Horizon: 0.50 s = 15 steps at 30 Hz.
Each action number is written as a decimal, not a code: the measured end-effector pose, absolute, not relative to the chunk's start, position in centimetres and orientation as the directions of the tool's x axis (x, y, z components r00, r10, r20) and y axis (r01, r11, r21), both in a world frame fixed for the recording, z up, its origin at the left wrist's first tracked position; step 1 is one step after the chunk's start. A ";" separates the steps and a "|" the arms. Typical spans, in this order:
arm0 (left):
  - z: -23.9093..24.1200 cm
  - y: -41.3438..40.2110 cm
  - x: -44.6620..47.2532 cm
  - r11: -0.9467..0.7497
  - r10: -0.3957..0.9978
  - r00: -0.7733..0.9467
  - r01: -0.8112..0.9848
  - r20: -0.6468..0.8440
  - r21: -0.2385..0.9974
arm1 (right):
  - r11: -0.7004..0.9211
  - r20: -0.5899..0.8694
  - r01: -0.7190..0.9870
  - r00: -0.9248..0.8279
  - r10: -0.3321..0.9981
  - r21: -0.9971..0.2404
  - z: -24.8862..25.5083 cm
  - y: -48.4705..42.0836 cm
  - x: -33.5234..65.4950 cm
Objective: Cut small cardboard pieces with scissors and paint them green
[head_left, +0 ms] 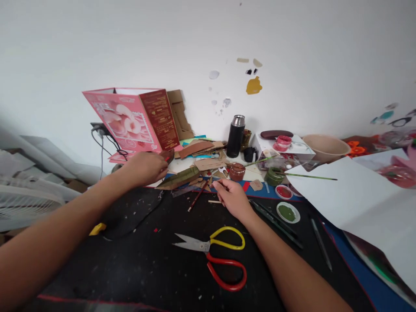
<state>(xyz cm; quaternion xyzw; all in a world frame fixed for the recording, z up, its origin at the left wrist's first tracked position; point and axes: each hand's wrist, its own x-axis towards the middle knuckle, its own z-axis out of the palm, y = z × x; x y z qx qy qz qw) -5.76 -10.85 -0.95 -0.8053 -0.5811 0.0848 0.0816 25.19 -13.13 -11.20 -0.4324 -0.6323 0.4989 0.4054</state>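
Observation:
My left hand (147,169) reaches to the back left, fingers curled in by a small dark reddish-brown piece (167,155); what they hold, if anything, is hidden. My right hand (233,197) rests at the mat's back edge with thumb and fingertips together. Whatever may be in that pinch is too small to make out. A thin pale stick (213,201) passes under this hand, and a dark red pencil (198,197) lies to its left. Open-bladed scissors (203,246) with one yellow and one red handle lie in front. Cardboard scraps (208,164) are heaped between and behind the hands.
A pink box (130,121) stands at the back left. A black thermos (235,136) stands behind a jar of brown paint (237,172). Green paint (274,177) and small paint lids (287,212) sit at the right, near dark pens (276,223). A fan (29,190) is far left.

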 end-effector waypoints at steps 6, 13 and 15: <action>-1.6 -10.6 -4.7 -0.373 0.926 0.335 0.887 -0.175 -0.273 | 0.195 0.113 0.250 -0.309 0.944 -0.948 -11.5 -13.0 25.3; -1.2 -9.5 -5.0 -0.377 0.921 0.326 0.881 -0.212 -0.285 | 0.290 0.169 0.345 -0.341 0.925 -0.893 -11.6 -12.8 25.4; -1.0 -9.3 -5.1 -0.397 0.911 0.339 0.873 -0.233 -0.283 | 0.311 0.173 0.371 -0.359 0.917 -0.875 -11.6 -12.8 25.3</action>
